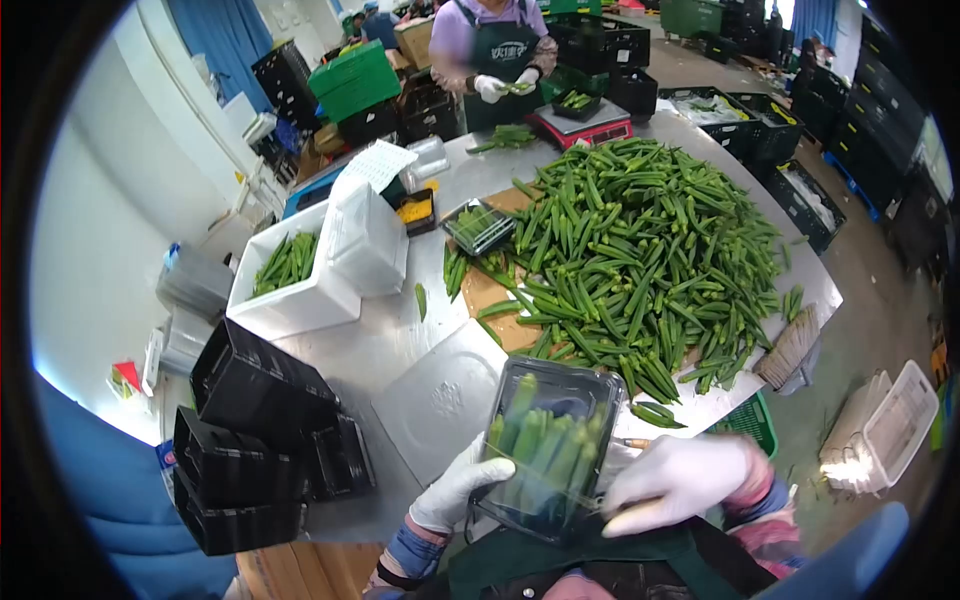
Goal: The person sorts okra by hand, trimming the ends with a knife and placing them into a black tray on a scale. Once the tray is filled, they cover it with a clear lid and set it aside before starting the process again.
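A black plastic tray with a clear lid (560, 395), full of upright-lying okra (545, 440), is tilted toward me near the table's front edge. My left hand (465, 485), in a white glove, grips its left side, thumb over the lid. At the lower right corner, my right hand (675, 485), also gloved and slightly blurred, has its fingers drawn together. A thin pale line crosses the lid toward those fingertips; whatever they pinch is too small to make out. Just beyond the tray lies a large pile of loose okra (640, 250).
A steel scale plate or lid (440, 400) lies left of the tray. Black empty trays (255, 390) are stacked further left, below a white foam box (290, 310) holding okra. Another packed tray (478, 228) stands mid-table. Across the table, a co-worker (500, 60) stands by a red scale (580, 128).
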The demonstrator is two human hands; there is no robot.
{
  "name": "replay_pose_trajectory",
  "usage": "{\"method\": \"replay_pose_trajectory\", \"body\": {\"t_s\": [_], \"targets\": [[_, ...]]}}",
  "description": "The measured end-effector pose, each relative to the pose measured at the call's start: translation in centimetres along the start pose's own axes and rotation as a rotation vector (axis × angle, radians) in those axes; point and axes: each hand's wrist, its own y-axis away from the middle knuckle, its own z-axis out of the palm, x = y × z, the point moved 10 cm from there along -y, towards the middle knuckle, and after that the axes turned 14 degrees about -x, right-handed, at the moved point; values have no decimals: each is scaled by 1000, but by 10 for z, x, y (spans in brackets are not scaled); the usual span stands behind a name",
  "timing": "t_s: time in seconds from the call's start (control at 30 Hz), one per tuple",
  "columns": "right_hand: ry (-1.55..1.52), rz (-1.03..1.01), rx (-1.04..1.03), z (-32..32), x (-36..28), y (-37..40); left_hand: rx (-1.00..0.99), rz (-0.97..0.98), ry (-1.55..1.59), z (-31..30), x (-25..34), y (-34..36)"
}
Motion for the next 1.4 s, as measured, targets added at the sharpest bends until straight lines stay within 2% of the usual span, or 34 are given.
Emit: {"method": "replay_pose_trajectory", "body": {"t_s": [0.03, 0.1, 0.13, 0.17, 0.23, 0.3, 0.33, 0.43, 0.5, 0.57, 0.6, 0.63, 0.73, 0.83, 0.93, 0.97, 1.1, 1.17, 1.2, 1.3, 1.33, 1.4], "targets": [[-34, 0, -19, 29, 12, -14, 12, 35, 25, -4, -4, -1], [-104, -34, 50, 37, 40, -29, 83, 109, 112, -18, -6, -1], [-170, 60, 167, 18, 53, -24, 141, 131, 117, -32, -7, 4], [-262, 98, 383, -4, 67, -12, 197, 157, 121, -40, -5, 7], [-95, 151, 655, -35, 91, 12, 309, 250, 26, -57, 15, 15], [-230, 338, 800, -39, 127, 37, 323, 338, 86, -64, 35, 14], [-344, 356, 792, -33, 144, 41, 280, 346, -8, -68, 50, 9], [-708, 376, 721, 2, 187, 38, 252, 325, 87, -98, 66, -22], [-729, 366, 688, 20, 204, 31, 134, 322, 238, -128, 75, -65], [-809, 340, 692, 33, 214, 24, 96, 383, 238, -162, 95, -114], [-835, 439, 646, 43, 224, 26, 76, 406, 240, -179, 106, -140], [-874, 393, 676, 44, 223, 22, 53, 412, 242, -194, 117, -167], [-932, 440, 731, 50, 237, 27, 18, 519, 198, -221, 161, -232], [-944, 490, 782, 53, 254, 37, 140, 546, 196, -255, 177, -278], [-842, 522, 769, 49, 264, 41, 300, 265, 189, -270, 147, -288], [-833, 532, 762, 49, 268, 40, 397, 215, 112, -277, 136, -280], [-775, 540, 688, 45, 268, 21, 229, 282, -22, -262, 124, -206], [-804, 514, 663, 45, 266, 8, 447, 249, -157, -251, 126, -136], [-987, 448, 705, 57, 272, 2, 543, 328, -260, -248, 130, -96], [-696, 466, 610, 47, 262, -11, 907, 490, -719, -249, 123, 32], [-715, 460, 627, 56, 270, -11, 1007, 497, -710, -256, 107, 72], [-519, 420, 617, 52, 259, -13, 1247, 428, -762, -266, 59, 148]]}}
